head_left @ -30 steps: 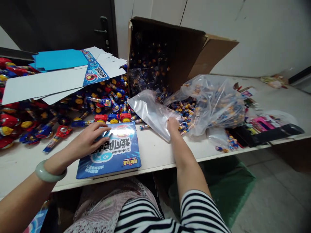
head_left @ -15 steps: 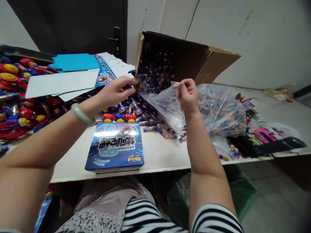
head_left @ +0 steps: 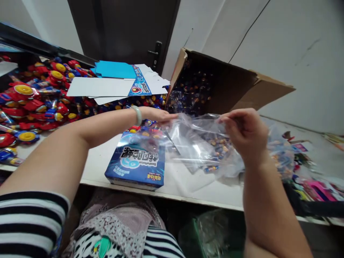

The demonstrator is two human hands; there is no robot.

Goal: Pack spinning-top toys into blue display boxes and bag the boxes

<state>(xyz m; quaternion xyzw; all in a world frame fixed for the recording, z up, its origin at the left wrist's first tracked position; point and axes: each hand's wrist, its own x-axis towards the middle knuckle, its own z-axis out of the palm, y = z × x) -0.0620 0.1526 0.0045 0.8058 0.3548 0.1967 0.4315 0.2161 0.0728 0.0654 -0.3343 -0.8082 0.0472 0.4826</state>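
The clear plastic bag [head_left: 193, 143] hung stretched between both hands at mid-frame, just above the worktop [head_left: 96, 165] and partly over the blue toy box [head_left: 137, 163]. The left hand [head_left: 158, 115] held its left edge in a narrow fingertip grip, and the right hand [head_left: 245, 134] had its grip closed on the right edge. The bag seemed empty and only partly opened, so any filling looked undone. Half a second earlier the right hand alone held it up while the left reached in.
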